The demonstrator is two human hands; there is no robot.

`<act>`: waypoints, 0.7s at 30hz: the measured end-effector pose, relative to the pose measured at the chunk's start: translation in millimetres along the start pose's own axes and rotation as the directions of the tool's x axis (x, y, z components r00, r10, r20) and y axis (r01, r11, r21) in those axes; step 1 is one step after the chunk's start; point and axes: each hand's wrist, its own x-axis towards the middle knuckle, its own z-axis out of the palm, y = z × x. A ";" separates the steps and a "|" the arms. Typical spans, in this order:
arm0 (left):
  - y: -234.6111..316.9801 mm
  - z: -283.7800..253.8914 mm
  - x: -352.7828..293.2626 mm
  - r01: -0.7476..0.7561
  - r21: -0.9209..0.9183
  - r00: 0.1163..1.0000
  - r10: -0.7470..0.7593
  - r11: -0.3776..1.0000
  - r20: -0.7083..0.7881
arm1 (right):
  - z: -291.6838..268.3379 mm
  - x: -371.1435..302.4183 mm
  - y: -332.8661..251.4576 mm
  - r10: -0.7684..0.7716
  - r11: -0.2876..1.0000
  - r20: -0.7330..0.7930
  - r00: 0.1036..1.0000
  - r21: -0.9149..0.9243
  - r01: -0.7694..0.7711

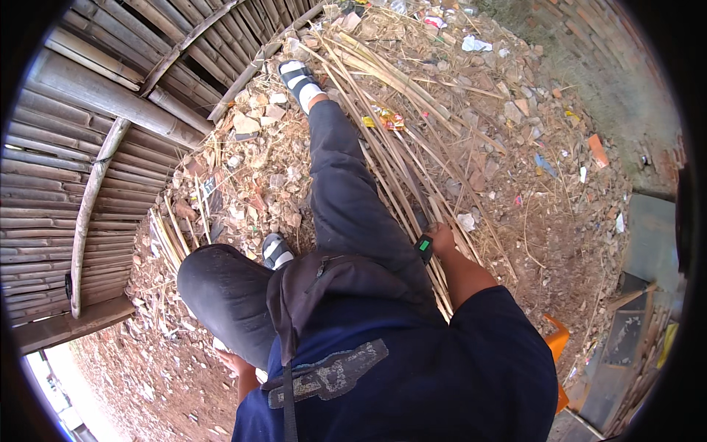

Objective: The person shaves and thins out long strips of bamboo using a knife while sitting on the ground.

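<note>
Beside my right thigh, my right hand [441, 239] is curled low over a bundle of long, thin bamboo strips [398, 166]. A small black object with a green lit face [424, 247] sits against the inner side of that hand; whether the fingers hold it, a strip or something else is hidden. My left hand [237, 364] is down beside my bent left leg, mostly covered by the leg and my shirt. Its fingers are too hidden to read. The strips run from my right side forward past my outstretched right foot [298, 79].
A bamboo slat wall [96, 184] curves along the left. Broken stone, brick pieces [598, 150] and litter cover the ground. More strips [171, 236] lie by the wall. A mossy brick wall [589, 66], an orange plastic piece [557, 339] and stacked boards [622, 339] are to the right.
</note>
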 end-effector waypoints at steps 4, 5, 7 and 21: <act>21.7 -9.2 -12.1 -0.052 -0.053 0.998 0.054 0.997 0.031 | 53.8 15.3 45.7 -0.135 0.990 -0.101 0.986 -0.045 0.131; 26.1 -10.0 -14.1 -0.061 -0.059 0.997 0.064 0.996 0.039 | 57.9 15.1 48.7 -0.191 0.982 -0.141 0.971 -0.023 0.190; 31.6 -11.0 -17.8 -0.074 -0.062 0.996 0.077 0.995 0.050 | 63.4 12.4 47.2 -0.172 0.985 -0.132 0.976 -0.028 0.169; 31.5 2.2 -37.1 -0.074 -0.095 0.983 0.089 0.993 0.161 | 129.2 54.7 128.1 0.192 0.820 0.122 0.974 0.525 -0.228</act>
